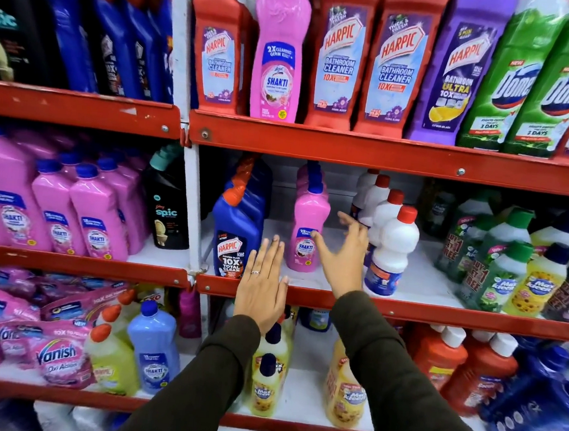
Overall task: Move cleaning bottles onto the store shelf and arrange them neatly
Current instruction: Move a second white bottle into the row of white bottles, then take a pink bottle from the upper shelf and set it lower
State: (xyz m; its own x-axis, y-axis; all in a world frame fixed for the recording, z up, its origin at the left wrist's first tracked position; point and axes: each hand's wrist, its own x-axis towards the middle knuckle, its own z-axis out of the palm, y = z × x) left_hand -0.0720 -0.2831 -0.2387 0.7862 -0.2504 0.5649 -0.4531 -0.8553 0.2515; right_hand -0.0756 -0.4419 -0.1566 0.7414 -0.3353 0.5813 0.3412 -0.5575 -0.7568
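Both my hands are empty right now: left hand (pixel 262 284) flat and open over the red edge of the middle shelf (pixel 405 312), right hand (pixel 343 255) at about 1 o'clock from it, fingers spread, grip released beside the pink Shakti bottle (pixel 307 232). That pink row already stands between the blue Harpic bottles (pixel 235 235) at 9 o'clock and the white red-capped bottles (pixel 388 248) at 3. Looks mostly done to me, with just gaps to close up and rows to straighten further back.
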